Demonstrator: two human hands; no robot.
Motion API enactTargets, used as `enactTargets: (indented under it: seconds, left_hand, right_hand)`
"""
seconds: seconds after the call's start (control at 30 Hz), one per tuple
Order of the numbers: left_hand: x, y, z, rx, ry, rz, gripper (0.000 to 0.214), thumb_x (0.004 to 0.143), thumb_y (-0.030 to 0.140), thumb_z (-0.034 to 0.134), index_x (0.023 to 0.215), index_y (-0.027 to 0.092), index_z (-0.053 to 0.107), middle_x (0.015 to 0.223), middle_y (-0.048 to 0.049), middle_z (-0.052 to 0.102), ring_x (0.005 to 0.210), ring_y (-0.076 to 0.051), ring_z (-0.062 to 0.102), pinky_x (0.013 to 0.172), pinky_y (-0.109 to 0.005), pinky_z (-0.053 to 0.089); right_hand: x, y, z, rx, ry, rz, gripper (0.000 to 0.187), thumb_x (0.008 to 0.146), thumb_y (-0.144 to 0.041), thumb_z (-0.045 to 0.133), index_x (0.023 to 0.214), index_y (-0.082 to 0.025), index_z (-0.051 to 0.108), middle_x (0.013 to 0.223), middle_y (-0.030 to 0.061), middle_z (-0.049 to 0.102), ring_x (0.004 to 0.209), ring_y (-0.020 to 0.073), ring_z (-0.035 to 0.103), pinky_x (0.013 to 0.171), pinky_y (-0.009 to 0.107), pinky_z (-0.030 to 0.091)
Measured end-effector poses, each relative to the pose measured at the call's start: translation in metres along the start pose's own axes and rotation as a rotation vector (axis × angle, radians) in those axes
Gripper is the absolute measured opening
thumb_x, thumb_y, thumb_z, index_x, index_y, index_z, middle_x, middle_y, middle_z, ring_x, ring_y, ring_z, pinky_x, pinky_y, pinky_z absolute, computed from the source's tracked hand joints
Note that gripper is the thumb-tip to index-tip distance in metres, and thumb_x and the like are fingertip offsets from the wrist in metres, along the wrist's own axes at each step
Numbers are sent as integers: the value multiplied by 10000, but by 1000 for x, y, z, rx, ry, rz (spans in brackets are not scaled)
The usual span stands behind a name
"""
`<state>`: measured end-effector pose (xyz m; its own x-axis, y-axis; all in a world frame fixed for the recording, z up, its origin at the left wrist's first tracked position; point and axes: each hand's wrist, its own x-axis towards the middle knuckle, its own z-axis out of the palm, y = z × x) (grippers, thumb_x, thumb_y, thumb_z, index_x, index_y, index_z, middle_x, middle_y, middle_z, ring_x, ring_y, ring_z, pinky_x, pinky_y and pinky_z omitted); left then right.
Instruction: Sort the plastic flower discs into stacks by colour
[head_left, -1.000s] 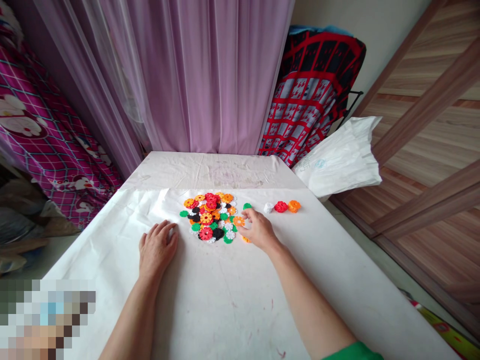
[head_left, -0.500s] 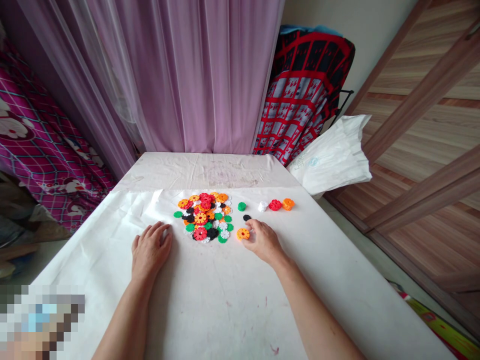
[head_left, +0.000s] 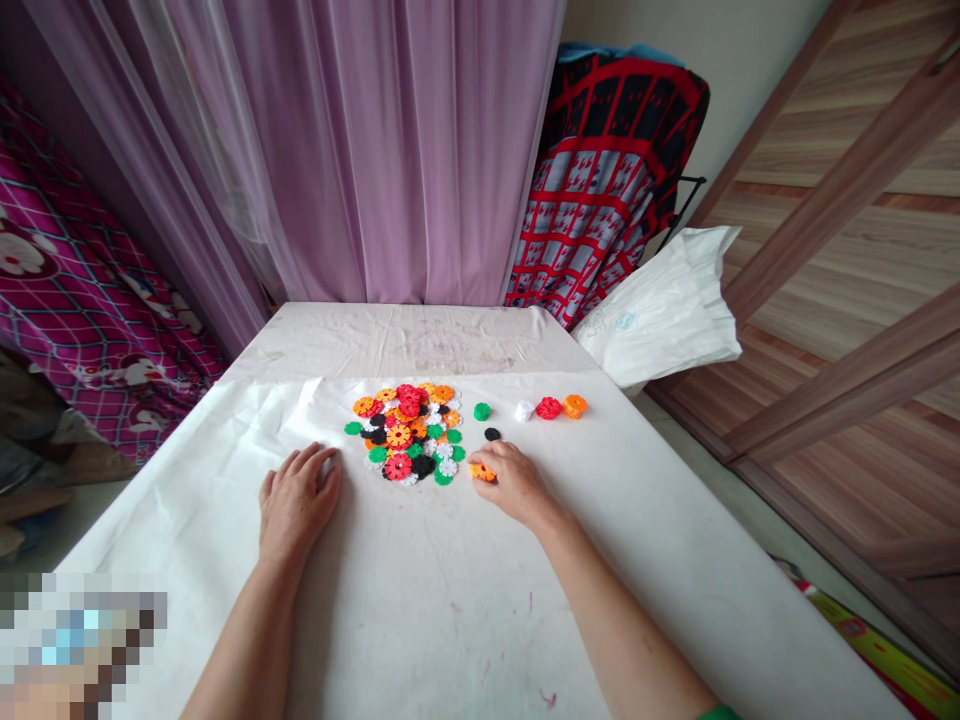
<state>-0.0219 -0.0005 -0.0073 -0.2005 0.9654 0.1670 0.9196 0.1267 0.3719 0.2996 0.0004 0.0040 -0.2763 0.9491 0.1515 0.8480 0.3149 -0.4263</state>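
A mixed pile of notched plastic discs (head_left: 399, 434) in red, orange, green, white and black lies mid-table. Just right of it, my right hand (head_left: 516, 482) has its fingers closed over an orange notched disc (head_left: 482, 473), partly hidden by them. A black disc (head_left: 492, 434) lies just beyond those fingers. Farther back stand a green stack (head_left: 481, 411), a white stack (head_left: 524, 410), a red stack (head_left: 548, 408) and an orange stack (head_left: 574, 406). To the left of the pile, my left hand (head_left: 298, 494) rests palm down on the cloth, fingers stretched out, holding nothing.
A white cloth covers the table (head_left: 405, 600). At its right edge leans a white bag (head_left: 664, 310). Purple curtains (head_left: 390, 150) hang behind, with a red patterned cover (head_left: 600, 180) beside them. Wooden doors (head_left: 840, 300) stand at the right.
My right hand's fingers have moved over the orange disc and closed on it, covering part of it. My left hand stays in place.
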Motion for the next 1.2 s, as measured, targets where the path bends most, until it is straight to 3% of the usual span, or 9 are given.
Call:
enactTargets:
  seconds: [0.3, 0.8, 1.07, 1.2]
  left_hand:
    - [-1, 2, -2, 1, 0, -9, 409, 938, 396, 392, 1231, 277, 650, 1443, -67, 573, 1394, -280, 429, 1173, -536, 251]
    - [0, 2, -3, 19, -7, 9, 435, 946, 407, 373, 1244, 250, 647, 1450, -83, 566, 1397, -292, 428, 1164, -551, 268]
    - [1, 1, -2, 5, 2, 12, 427, 940, 411, 382, 1235, 264, 655, 1433, -84, 581, 1385, -294, 439, 1161, -549, 272]
    - [1, 1, -1, 14, -1, 10, 443, 944, 429, 361, 1238, 258, 646, 1442, -82, 573, 1394, -289, 430, 1166, -545, 263]
  right_hand:
    - [1, 14, -4, -48, -2, 37, 265, 784, -164, 648, 1013, -278, 718, 1029, 33, 655, 988, 205, 595, 886, 311, 461]
    - [0, 13, 0, -42, 30, 24, 282, 793, -142, 630, 1035, -263, 711, 1061, 45, 668, 1011, 210, 587, 893, 317, 458]
    - [-13, 59, -17, -106, 120, 187, 248, 786, -169, 627, 1005, -241, 720, 1009, 49, 659, 945, 211, 597, 874, 328, 459]
    - [-15, 73, -21, -99, 148, 197, 241, 783, -191, 626, 996, -249, 724, 1009, 43, 660, 947, 207, 605, 884, 330, 466]
